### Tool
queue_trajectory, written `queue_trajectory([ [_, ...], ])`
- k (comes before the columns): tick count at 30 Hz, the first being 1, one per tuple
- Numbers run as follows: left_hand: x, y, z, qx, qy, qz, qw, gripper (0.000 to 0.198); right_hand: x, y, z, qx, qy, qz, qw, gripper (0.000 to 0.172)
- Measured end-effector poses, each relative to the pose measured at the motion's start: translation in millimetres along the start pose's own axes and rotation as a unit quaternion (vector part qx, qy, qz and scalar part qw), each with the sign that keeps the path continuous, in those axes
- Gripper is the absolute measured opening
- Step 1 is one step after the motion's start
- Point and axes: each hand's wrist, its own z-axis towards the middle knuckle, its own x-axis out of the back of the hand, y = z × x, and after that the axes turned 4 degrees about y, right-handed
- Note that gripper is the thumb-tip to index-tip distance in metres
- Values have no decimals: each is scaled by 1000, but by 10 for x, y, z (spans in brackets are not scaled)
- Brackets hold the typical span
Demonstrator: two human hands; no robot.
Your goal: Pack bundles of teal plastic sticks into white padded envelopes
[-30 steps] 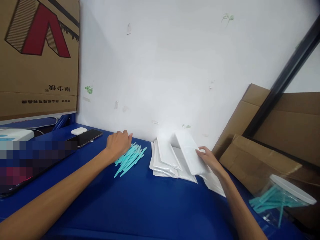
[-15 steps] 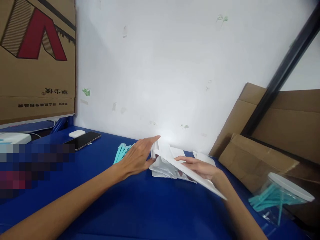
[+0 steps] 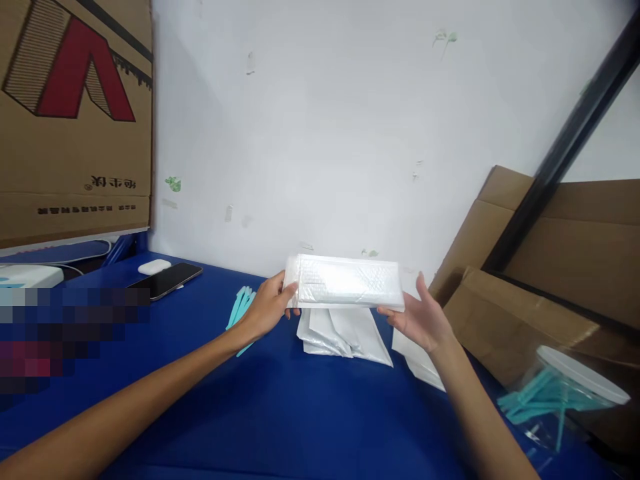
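Note:
A white bubble mailer (image 3: 350, 283) is held up lengthwise above the table, its shiny bubbled side facing me. My left hand (image 3: 269, 301) pinches its left end, thumb in front and fingers behind. At the lower right corner, the fingertips of my right hand (image 3: 425, 321) touch the mailer, while the thumb stands up and apart. Below lies a loose pile of white mailers (image 3: 363, 337), partly covered by the raised one. Another white mailer (image 3: 419, 361) rests on the table beneath my right wrist. Several teal plastic sticks (image 3: 242, 305) lie beside my left hand, partly hidden by it.
A clear tub (image 3: 560, 400) with a white rim and teal sticks inside stands at right. Cardboard (image 3: 515, 313) leans behind it. A phone (image 3: 167, 280) and a white case (image 3: 154, 267) lie at the back left of the blue table (image 3: 300, 413), under a large carton (image 3: 75, 147).
The mailer has been lifted off the pile and turned so its bubbled face shows. My left hand has closed on its left end; my right hand has shifted to its right end.

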Motion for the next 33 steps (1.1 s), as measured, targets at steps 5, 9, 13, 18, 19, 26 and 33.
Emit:
queue_trajectory([
  [5,-6,-83,34,10,71,-40,997,61,17,161,182,-25,75,40,996,32],
  [9,-1,-134,60,24,66,-61,996,54,54,247,247,-31,80,60,995,30],
  [13,36,-126,78,66,42,-56,995,33,29,250,236,-31,74,65,995,29],
  [18,94,-38,51,95,-30,-62,993,48,-14,263,225,4,79,25,997,27],
  [19,102,-20,40,97,-61,-71,991,50,-17,276,227,16,81,0,997,27],
  [26,116,34,-1,172,-210,-129,954,46,-65,239,143,46,89,-114,988,41],
  [33,94,-25,10,193,-247,-190,930,39,-241,105,3,92,29,-50,994,39],
])
